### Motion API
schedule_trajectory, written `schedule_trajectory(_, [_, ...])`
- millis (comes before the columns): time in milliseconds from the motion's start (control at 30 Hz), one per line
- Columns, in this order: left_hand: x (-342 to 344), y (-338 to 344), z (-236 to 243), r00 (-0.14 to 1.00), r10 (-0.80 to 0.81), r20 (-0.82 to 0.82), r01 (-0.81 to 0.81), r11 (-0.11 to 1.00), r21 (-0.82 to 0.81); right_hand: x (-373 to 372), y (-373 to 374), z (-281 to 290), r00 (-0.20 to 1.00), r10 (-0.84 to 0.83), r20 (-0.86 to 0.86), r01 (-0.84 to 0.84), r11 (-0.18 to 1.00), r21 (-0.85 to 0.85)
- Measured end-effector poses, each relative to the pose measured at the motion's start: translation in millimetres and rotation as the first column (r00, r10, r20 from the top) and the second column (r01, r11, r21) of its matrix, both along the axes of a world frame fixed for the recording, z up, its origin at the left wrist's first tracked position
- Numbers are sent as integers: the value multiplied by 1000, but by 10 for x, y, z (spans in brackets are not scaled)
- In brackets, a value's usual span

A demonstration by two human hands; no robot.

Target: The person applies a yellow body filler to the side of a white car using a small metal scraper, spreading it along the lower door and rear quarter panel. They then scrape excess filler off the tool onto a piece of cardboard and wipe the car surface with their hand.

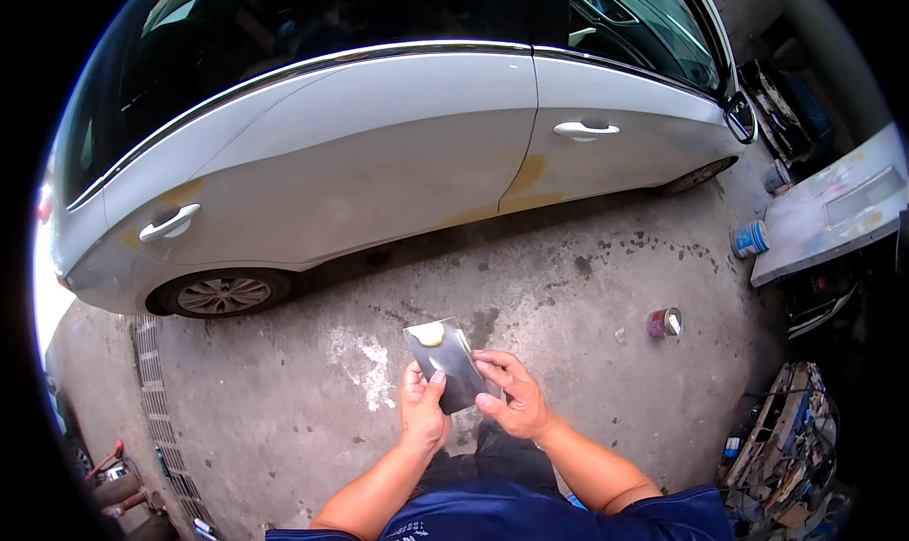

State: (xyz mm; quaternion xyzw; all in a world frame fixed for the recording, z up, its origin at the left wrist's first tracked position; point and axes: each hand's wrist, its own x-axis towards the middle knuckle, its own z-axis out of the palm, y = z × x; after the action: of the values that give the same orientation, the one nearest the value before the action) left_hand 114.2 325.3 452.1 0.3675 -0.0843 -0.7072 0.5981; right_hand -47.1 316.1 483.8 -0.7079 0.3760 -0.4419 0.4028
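A dark, flat rectangular plate [454, 375] is held out in front of me, tilted. Near its far edge sits a blob of pale yellow paste [429, 334], with a lighter smear lower down. My left hand [423, 407] is closed on the plate's left side, thumb on top. At the opposite side, the fingers and thumb of my right hand [514, 396] close around the edge. Whether a thin second piece lies under the right fingers, I cannot tell. Beyond the hands stands a white car [379, 153] with yellowish patches [526, 177] on its doors.
An open can [665, 322] stands on the concrete floor [312, 418] to the right. Farther right, a blue can [750, 239] is beside a pale panel [833, 210]. A scrap pile [781, 446] lies near right; a drain grate [161, 408] runs along the left.
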Motion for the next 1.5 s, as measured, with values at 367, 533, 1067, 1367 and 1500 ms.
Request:
schedule_trajectory(367, [308,-74,741,982,-171,77,186,947,-262,-190,674,230,858,-468,-213,501,853,145])
schedule_trajectory(533, [-29,-128,754,929,-363,-63,352,925,-146,-782,654,467,790,-499,356,227,778,585])
schedule_trajectory(1067, [-2871,-474,852,905,-396,158,411,908,-81,-3372,272,187,742,-441,504,206,866,456])
schedule_trajectory(1367, [-3690,-745,787,929,-283,239,329,926,-183,-3836,8,175,955,-277,-109,281,959,23])
schedule_trajectory(1500, [-3823,-982,842,914,-334,229,390,878,-277,-4127,-29,-245,880,-275,-386,343,932,118])
